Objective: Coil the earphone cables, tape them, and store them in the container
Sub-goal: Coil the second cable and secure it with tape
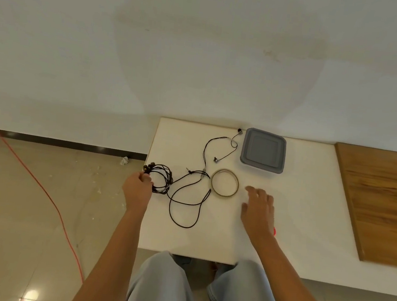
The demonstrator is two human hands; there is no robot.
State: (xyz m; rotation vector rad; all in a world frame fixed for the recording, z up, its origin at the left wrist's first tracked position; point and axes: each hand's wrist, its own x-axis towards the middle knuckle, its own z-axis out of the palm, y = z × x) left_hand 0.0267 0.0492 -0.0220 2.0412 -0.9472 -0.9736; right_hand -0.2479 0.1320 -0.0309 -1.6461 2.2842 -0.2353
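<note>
A bundle of coiled black earphone cables [162,179] lies at the left edge of the white table [297,211]. My left hand [137,189] touches that bundle with curled fingertips, at the earbud end. A loose black earphone cable [188,198] sprawls in loops across the middle of the table, its earbuds reaching toward the back. A roll of clear tape [224,186] lies flat just right of the loose cable. My right hand [258,209] hovers with fingers spread, right of the tape and holding nothing. The grey lidded container [263,150] sits at the back.
A wooden board [382,203] covers the table's right part. A small red object [274,231] peeks out from under my right wrist. An orange cord [40,186] runs across the tiled floor at left. My knees are under the table's front edge.
</note>
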